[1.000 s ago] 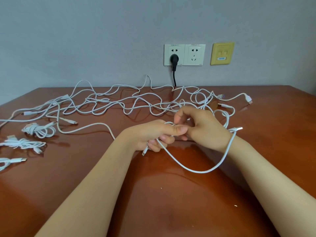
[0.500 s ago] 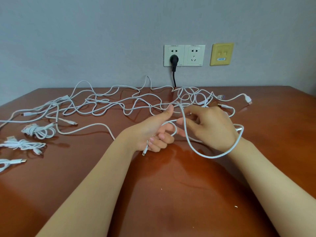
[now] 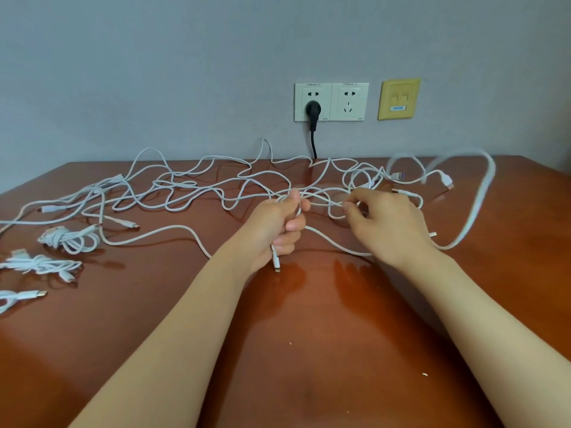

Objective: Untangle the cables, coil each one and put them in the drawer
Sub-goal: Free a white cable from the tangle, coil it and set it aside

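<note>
The white charging cable [image 3: 327, 241] is hanging just above the table [image 3: 309, 350], light and limp, its slack blurring out to the right. The left hand [image 3: 275, 227] is gripping it near the plug [image 3: 276, 265], while the right hand [image 3: 389, 223] is pinching it farther along. The cable tangle [image 3: 197, 193] behind is probably snagging it. Coiled bundles [image 3: 69, 239] are lying well to the left.

That white cable loop [image 3: 482, 196] at the frame's right is just a blurry smear, and the coiled cable [image 3: 15, 295] at lower left gets chopped by the edge.
</note>
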A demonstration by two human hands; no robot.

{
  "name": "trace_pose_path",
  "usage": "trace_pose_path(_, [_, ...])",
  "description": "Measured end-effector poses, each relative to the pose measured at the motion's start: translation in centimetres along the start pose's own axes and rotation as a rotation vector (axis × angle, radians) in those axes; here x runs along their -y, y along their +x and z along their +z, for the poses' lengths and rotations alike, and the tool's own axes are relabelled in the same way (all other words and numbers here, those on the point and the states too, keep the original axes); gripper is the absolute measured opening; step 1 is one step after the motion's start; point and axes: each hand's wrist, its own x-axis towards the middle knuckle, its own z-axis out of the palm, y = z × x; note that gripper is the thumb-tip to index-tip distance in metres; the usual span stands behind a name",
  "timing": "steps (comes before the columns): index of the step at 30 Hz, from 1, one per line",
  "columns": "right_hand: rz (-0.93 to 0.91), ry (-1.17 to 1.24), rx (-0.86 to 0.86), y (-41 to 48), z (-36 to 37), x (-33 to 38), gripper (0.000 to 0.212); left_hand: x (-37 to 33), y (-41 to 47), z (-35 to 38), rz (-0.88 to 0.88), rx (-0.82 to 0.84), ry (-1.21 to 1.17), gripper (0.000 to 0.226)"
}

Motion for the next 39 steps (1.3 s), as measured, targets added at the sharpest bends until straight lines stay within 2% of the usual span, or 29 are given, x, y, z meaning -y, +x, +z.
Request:
trace_pose_path(6, [-0.089,0.132,0.031,-0.5,1.4,0.5,0.018,0.4,0.7,0.4,0.048,-0.157,0.014,0.036])
trace_pose_path(10, [-0.141,0.215,0.034,-1.0,2.2,1.4,0.016,0.3,1.0,0.3,0.091,-0.171,-0.018,0.036])
trace_pose_path(13, [-0.207,0.210,0.058,-1.5,2.7,2.3,0.016,0.4,0.9,0.4,0.117,-0.177,0.003,0.042])
trace_pose_path(19, [-0.197,0.211,0.048,-1.6,2.6,2.5,0.016,0.4,1.1,1.1,0.161,-0.277,0.060,0.040])
trace_pose_path(26, [-0.098,0.086,0.104,-1.6,2.4,2.3,0.023,0.2,0.5,1.2,0.121,-0.049,-0.299,0.041])
trace_pose_path(31, [-0.094,0.067,0.186,-1.7,2.3,2.2,0.026,-0.3,0.8,0.7,0.169,-0.137,-0.509,0.040])
trace_pose_path(35, [-0.129,0.024,0.248,-1.9,2.6,2.3,0.026,-0.4,1.1,-0.4,0.136,-0.180,-0.555,0.040])
trace_pose_path(39, [-0.118,0.030,0.234,-1.6,2.1,2.1,0.021,-0.6,1.3,-1.4,0.131,-0.248,-0.613,0.039])
